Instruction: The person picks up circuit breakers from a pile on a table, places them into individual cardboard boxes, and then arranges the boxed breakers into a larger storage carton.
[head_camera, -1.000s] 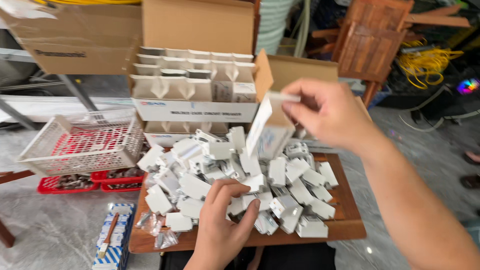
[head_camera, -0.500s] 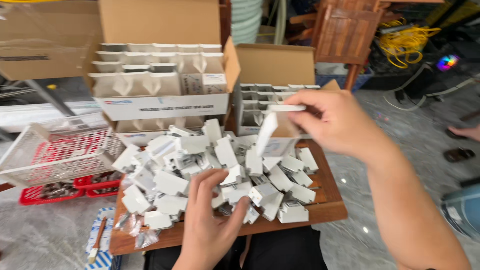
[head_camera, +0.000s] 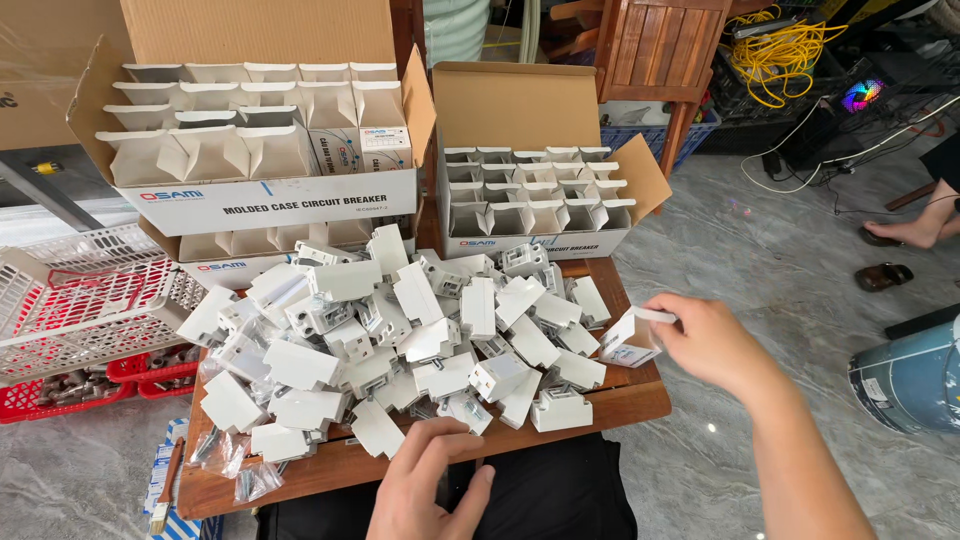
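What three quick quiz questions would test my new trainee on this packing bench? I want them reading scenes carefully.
1. True or false: the right hand holds a small white cardboard box with its flap open.
2. Where does the left hand rest: A) in the white plastic basket, B) at the near edge of the brown wooden table, C) inside the large open cardboard carton?
3. What lies heaped on the table?

Key
1. True.
2. B.
3. Loose white plastic breaker units, with some small white boxes.
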